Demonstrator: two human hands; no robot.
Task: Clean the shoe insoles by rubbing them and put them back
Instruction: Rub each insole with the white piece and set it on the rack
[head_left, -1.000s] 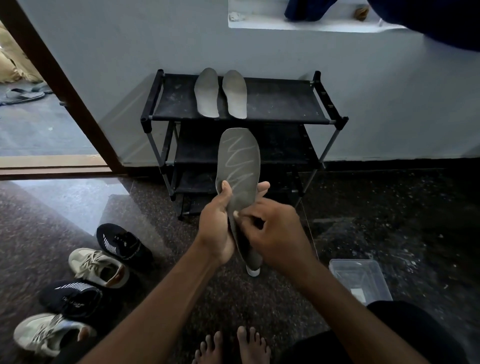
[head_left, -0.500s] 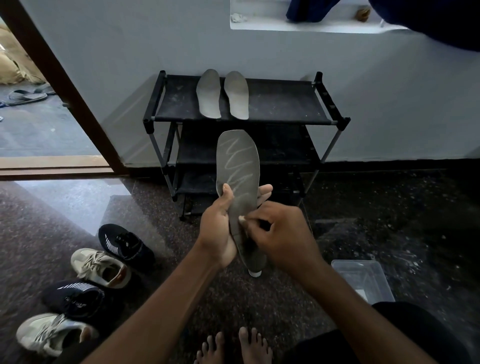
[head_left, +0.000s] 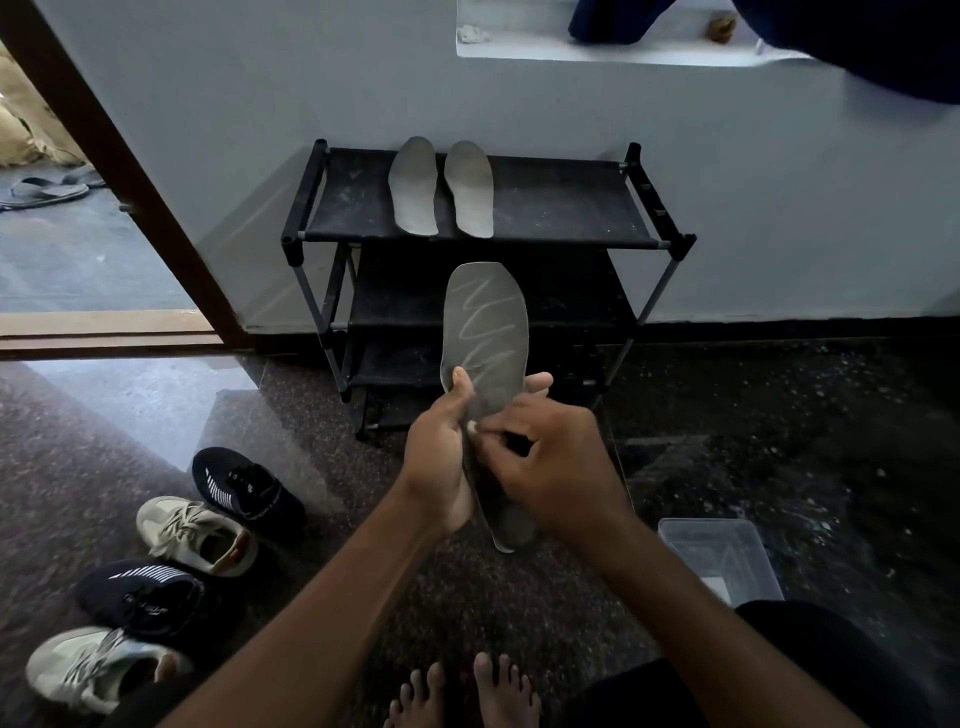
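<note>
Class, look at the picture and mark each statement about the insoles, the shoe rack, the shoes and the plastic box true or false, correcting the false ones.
1. The left hand grips a grey insole bearing a zigzag mark. True.
2. Three insoles lie on the top shelf of the shoe rack. False: two insoles lie there, side by side.
3. Four shoes sit on the floor to the person's left. True.
4. The clear plastic box stands on the shoe rack. False: it stands on the floor at the person's right.
5. The person's feet are bare. True.
</note>
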